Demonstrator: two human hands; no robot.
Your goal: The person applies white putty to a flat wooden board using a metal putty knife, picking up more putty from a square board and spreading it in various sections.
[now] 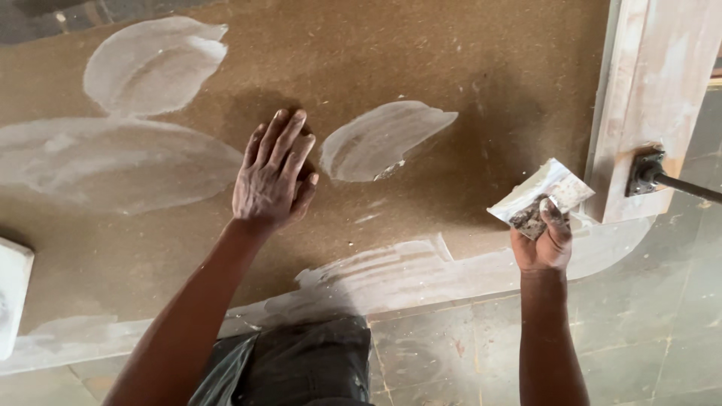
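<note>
The small flat putty scraper with a pale blade smeared in whitish filler (543, 197) is in the right hand (543, 239), which is clenched around its handle and holds it near the right edge of the large brown fibreboard panel (466, 60), just beside the pale wooden frame post (648, 98). The left hand (272, 180) is released, holding nothing; it lies flat with fingers spread on the panel, between two patches of white filler (380, 139). More filler runs along the curved pale wooden border (421, 274) at the near edge. I judge that the flat hand could smear the patch beside it if it slides, and filler could drop from the tilted blade onto the grey tiled floor (647, 331). A dark metal bracket with a rod (650, 174) sits on the post. No container of filler is visible here.
</note>
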